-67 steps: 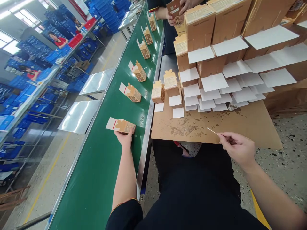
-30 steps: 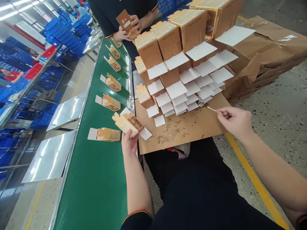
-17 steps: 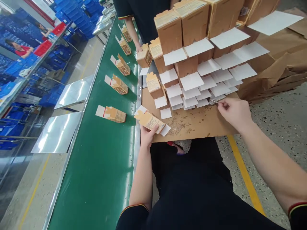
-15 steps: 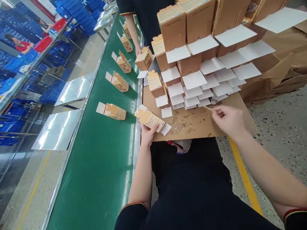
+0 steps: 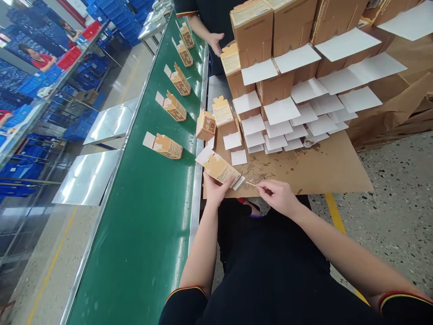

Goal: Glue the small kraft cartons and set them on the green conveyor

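Cardboard box (image 5: 221,169) gripped by the left hand (image 5: 217,190) beside the green belt (image 5: 145,225) is not yet closed, the stick (image 5: 252,184) pinched by the right hand (image 5: 279,196) seemingly just short.

Left hand (image 5: 215,191) hides part of carton (image 5: 221,168); top edge cuts stacked boxes (image 5: 292,29).
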A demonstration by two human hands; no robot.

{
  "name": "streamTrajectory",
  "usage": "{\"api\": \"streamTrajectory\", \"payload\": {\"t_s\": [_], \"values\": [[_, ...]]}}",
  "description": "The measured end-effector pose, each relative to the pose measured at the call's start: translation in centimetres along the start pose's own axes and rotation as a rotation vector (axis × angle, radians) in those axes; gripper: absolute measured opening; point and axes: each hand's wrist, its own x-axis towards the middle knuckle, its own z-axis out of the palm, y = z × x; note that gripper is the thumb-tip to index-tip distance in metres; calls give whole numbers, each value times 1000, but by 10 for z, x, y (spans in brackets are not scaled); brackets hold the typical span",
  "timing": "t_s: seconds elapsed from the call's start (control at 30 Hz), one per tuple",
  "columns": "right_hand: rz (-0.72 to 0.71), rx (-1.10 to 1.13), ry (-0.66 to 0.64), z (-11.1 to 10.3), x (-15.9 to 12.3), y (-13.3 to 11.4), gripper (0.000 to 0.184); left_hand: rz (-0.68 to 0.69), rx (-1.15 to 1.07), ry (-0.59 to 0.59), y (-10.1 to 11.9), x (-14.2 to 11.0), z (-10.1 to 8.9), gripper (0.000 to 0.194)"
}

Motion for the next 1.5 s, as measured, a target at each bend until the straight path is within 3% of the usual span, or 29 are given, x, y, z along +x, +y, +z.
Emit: {"api": "streamTrajectory", "payload": {"t_s": [0.13, 0.23, 0.4, 0.5, 0.6, 0.7, 0.8, 0.87, 0.97, 1.07, 1.13, 1.2, 1.23, 1.3, 1.37, 1.5], "values": [[128, 33, 131, -36, -23, 0, 21, 109, 151, 58, -15, -20, 14, 88], [221, 22, 171, -50, -35, 0, 20, 123, 184, 53, -20, -26, 18, 81], [236, 59, 199, -53, -38, -3, 22, 146, 190, 47, -18, -24, 22, 80], [252, 85, 208, -53, -37, -3, 26, 115, 165, 84, -16, -18, 10, 84], [272, 101, 249, -58, -40, 0, 29, 31, 143, 240, -10, -8, -33, 80], [285, 118, 283, -64, -45, 6, 26, 78, 150, 476, -2, 9, -101, 94], [285, 127, 293, -66, -46, 12, 26, 81, 193, 631, 3, 24, -162, 102], [282, 129, 278, -63, -43, 14, 27, -17, 227, 660, 4, 31, -185, 98], [265, 136, 265, -62, -39, 15, 25, -71, 321, 641, 4, 30, -197, 102], [270, 115, 310, -69, -44, 17, 26, 111, 523, 789, 5, 12, -190, 106], [304, 89, 345, -78, -52, 21, 27, 278, 599, 930, 8, 0, -175, 84], [341, 71, 366, -86, -60, 23, 28, 405, 555, 951, 14, -2, -151, 55], [353, 69, 366, -89, -64, 24, 28, 434, 486, 897, 19, 5, -135, 44], [366, 77, 361, -91, -67, 23, 32, 382, 270, 681, 31, 33, -98, 33], [372, 97, 370, -88, -67, 19, 36, 197, 13, 432, 46, 76, -57, 29], [351, 111, 410, -79, -61, 6, 34, -187, -277, 180, 71, 168, 15, 43]]}}
